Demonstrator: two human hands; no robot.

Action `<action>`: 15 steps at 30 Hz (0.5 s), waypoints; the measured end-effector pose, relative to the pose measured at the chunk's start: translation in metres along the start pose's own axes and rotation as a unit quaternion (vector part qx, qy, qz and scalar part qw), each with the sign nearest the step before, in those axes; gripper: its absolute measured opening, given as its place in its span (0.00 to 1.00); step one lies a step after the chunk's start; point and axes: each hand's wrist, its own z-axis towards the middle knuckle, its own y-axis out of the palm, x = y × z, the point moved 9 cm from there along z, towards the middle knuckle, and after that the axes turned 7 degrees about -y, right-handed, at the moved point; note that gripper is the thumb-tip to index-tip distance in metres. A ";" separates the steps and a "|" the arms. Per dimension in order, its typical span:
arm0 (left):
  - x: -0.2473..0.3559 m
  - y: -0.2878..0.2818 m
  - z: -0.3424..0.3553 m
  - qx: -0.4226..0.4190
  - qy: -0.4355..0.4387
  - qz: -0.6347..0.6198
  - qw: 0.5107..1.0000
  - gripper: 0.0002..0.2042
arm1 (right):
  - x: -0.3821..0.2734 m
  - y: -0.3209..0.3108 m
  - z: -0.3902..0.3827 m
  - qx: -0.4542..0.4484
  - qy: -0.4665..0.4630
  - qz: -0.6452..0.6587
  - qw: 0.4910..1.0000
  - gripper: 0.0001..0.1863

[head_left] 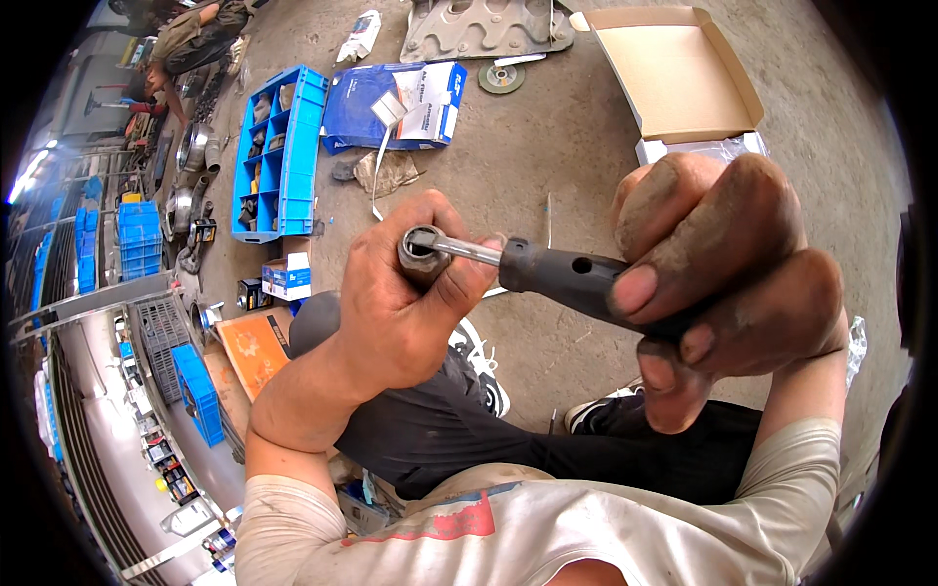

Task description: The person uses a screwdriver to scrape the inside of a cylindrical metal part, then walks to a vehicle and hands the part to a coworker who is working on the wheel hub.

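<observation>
My left hand (401, 303) is closed round a small cylindrical metal part (418, 258), its round open end facing up toward the camera. A screwdriver with a flat steel shaft (471, 250) lies across it, the tip at or inside the opening; how deep it sits I cannot tell. My right hand (733, 264) grips the screwdriver's black handle (562, 280), its grimy fingers wrapped round it to the right of my left hand. Part of the metal piece is hidden by my left fingers and thumb.
Beyond my hands lie a divided blue bin (303, 146), a blue-and-white box (352, 103), a metal plate (489, 29), a disc (501, 78) and an open cardboard box (674, 68). Shelving with blue crates (195, 396) stands at left; another person (200, 39) is at upper left.
</observation>
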 end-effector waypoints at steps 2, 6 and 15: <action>-0.003 0.004 -0.002 -0.033 -0.024 -0.031 0.999 0.12 | -0.002 -0.001 0.004 -0.016 0.017 -0.003 1.000 0.19; -0.006 0.013 -0.004 -0.110 -0.061 -0.109 0.986 0.11 | 0.001 -0.002 0.005 -0.039 -0.009 0.035 0.999 0.17; -0.003 0.022 -0.015 -0.175 -0.062 -0.173 0.967 0.11 | 0.009 -0.006 0.005 -0.022 -0.002 0.125 0.992 0.16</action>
